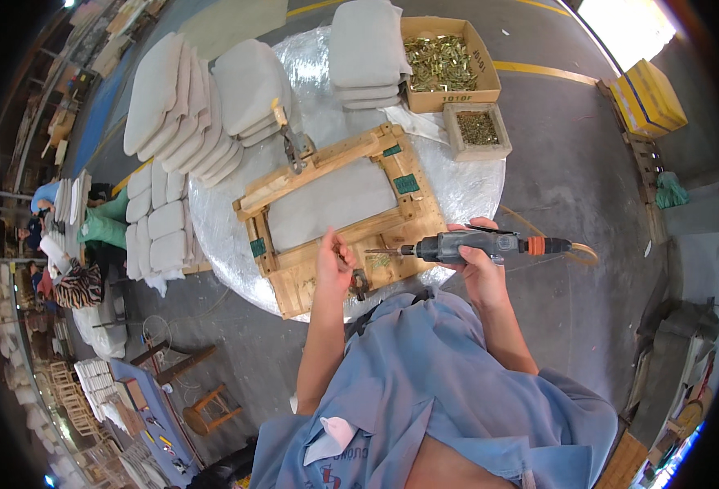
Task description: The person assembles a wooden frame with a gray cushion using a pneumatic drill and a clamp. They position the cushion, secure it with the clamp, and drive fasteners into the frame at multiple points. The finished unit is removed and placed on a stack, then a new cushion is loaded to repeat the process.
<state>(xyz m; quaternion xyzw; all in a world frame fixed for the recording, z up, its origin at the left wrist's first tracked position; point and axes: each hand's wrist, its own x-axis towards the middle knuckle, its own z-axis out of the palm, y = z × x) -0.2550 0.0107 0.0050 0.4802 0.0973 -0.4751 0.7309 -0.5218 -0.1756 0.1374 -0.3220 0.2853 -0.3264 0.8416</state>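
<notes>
My right hand (485,273) is wrapped round a grey and black air screwdriver (465,244), whose long bit points left over the lower edge of a wooden frame jig (425,220). Fingers curled, my left hand (335,259) hovers by the jig's near edge, beside a toggle clamp (360,285); whatever lies in those fingers is too small to make out. Inside the jig lies a pale grey padded panel (331,205). Another toggle clamp (294,151) with a yellow handle stands at the far bar. Green pads (406,183) line the jig's sides.
The jig rests on a round table wrapped in shiny film (478,191). Stacks of grey cushions (156,98) crowd its far left. At the far right stand a carton of brassy fasteners (441,65) and a smaller box of screws (478,129). An air hose (585,254) trails from the tool.
</notes>
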